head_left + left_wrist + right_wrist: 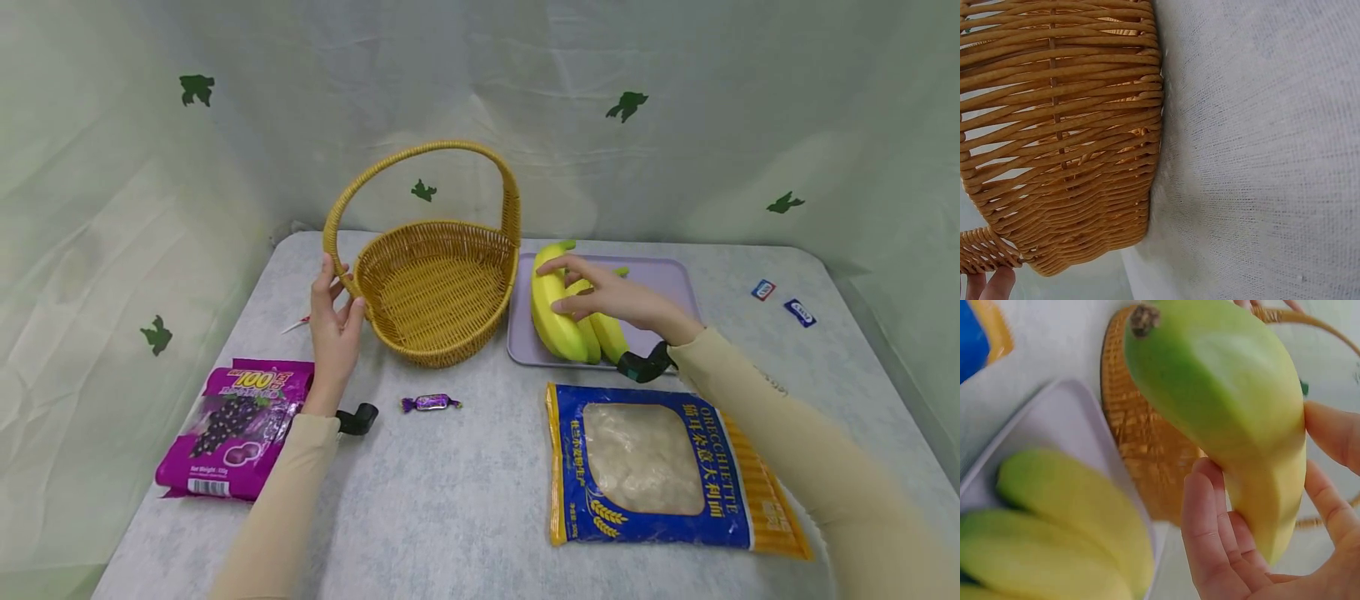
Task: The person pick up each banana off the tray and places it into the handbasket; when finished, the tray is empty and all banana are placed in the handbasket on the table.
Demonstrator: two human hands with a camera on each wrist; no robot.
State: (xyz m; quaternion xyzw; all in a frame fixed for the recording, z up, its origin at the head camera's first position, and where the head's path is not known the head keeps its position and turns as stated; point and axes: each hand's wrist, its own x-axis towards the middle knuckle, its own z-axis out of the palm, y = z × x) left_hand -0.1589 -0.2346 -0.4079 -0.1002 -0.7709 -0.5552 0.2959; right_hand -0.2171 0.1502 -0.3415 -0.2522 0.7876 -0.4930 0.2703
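Note:
My left hand (333,333) grips the wicker basket (435,304) at the left foot of its tall handle. In the left wrist view, fingertips (999,284) show at the handle's lower end beside the woven side. On the right, my right hand (618,298) holds a yellow-green banana (1235,387) between thumb and fingers. The right wrist view shows it raised over the lilac tray (667,271), near the basket. More bananas (1054,537) lie on the tray below.
A purple grape candy bag (232,433) lies at the left, and a purple wrapped candy (432,403) in front of the basket. A blue orecchiette bag (648,467) lies before the tray. Two small packets, one red-and-blue (763,289) and one blue (800,312), sit at the right.

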